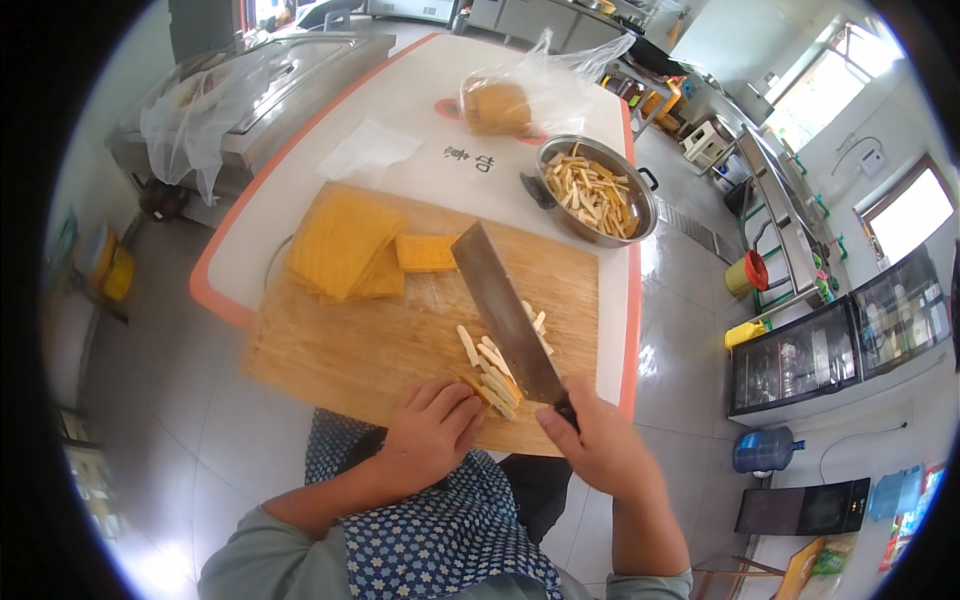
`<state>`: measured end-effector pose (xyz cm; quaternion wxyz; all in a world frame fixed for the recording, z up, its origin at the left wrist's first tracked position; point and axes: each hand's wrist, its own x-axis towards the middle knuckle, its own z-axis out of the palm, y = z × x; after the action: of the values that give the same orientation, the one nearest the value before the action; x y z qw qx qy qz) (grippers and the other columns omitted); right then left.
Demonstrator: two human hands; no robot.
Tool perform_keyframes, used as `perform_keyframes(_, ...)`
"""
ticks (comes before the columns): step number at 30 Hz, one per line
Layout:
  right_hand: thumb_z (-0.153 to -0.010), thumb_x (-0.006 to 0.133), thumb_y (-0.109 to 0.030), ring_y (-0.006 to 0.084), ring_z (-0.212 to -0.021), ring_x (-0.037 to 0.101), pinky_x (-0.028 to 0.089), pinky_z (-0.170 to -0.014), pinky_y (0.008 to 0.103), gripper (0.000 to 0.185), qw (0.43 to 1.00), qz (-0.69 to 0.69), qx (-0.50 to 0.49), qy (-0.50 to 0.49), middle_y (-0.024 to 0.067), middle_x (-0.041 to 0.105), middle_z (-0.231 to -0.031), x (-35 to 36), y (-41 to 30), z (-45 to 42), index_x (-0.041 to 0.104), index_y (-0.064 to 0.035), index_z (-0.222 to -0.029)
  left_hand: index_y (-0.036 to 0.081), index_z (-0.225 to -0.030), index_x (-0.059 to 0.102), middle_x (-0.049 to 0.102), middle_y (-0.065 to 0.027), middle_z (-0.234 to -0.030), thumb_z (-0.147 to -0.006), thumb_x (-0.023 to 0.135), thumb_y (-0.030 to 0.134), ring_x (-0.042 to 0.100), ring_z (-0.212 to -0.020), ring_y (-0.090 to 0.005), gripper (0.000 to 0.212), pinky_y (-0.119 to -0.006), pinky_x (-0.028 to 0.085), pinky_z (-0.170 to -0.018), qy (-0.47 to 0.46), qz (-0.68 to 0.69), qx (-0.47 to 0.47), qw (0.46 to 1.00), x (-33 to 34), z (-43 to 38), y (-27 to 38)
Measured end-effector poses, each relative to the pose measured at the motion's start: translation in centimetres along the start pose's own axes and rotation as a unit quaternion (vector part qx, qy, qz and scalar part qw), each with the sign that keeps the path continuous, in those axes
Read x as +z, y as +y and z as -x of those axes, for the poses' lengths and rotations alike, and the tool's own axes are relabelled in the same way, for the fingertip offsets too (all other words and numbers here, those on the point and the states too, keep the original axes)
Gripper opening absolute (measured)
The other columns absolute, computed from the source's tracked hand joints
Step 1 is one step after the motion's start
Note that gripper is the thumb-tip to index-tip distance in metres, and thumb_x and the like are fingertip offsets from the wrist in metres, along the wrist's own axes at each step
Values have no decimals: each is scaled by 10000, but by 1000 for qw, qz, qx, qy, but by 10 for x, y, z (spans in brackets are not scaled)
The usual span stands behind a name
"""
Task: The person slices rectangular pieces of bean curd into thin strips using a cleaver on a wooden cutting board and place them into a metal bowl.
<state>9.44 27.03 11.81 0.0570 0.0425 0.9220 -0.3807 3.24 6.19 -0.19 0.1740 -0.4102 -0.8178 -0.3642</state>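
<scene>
My right hand (600, 439) grips the handle of a broad cleaver (510, 315), its blade slanting up and left over a wooden cutting board (337, 352). Pale cut strips with yellow edges (499, 379), probably pressed tofu, lie left of the blade, and a few more show beyond it. At the board's near edge my left hand (439, 420) rests with fingers bent on a yellow-skinned piece (474, 388), mostly hidden beneath them. A stack of yellow sheets (341, 244) lies at the board's far left, beside a smaller yellow block (426, 253).
A steel pan of cut strips (592, 191) stands on the white table (420, 90), beyond the board's right corner. Behind it, a clear plastic bag (517, 94) holds more yellow pieces. A thin white sheet (367, 150) lies beyond the board. A steel counter (300, 75) stands left.
</scene>
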Motion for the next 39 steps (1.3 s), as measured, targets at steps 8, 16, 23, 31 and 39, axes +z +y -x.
perform_keyframes(8, -845, 627, -87, 289, -792, 664, 524, -616, 409, 393, 924, 314, -202, 84, 102, 598, -893, 38, 24, 16, 589, -92, -1236, 22, -1053, 691, 657, -112, -1083, -845, 715, 71, 638, -1018, -326, 215, -448, 512, -884, 47, 36, 53, 997, -45, -12, 20)
perform_keyframes(16, -844, 632, -119, 264, -744, 636, 494, -578, 405, 254, 893, 363, -250, 92, 83, 566, -843, 49, 28, 24, 564, -97, -1088, 29, -1129, 663, 661, -139, -1092, -949, 620, 160, 627, -1045, -334, 226, -451, 496, -929, -246, 109, 52, 962, -32, -69, -31)
perform_keyframes(23, -851, 619, -105, 269, -769, 653, 494, -577, 405, 248, 908, 352, -211, 85, 87, 564, -839, 47, 35, 37, 561, -104, -1092, 36, -1171, 687, 657, -146, -1153, -973, 576, 155, 622, -1097, -334, 256, -421, 497, -959, -389, 126, 17, 913, -62, -115, -19)
perform_keyframes(31, -857, 625, -107, 292, -749, 659, 508, -601, 423, 259, 909, 337, -232, 80, 98, 585, -862, 50, 30, 36, 567, -99, -1110, 46, -1229, 676, 636, -158, -1278, -994, 542, 158, 594, -1193, -323, 293, -407, 468, -1050, -409, -21, 1, 912, -19, -124, -41)
perform_keyframes(39, -929, 703, -167, 346, -830, 681, 538, -722, 427, 267, 996, -21, -24, 87, 165, 673, -963, 13, 38, 55, 605, -41, -1143, 11, -1214, 645, 647, -126, -1227, -1004, 549, 83, 615, -1167, -278, 242, -363, 491, -1007, 20, 175, -84, 981, -118, -134, -47)
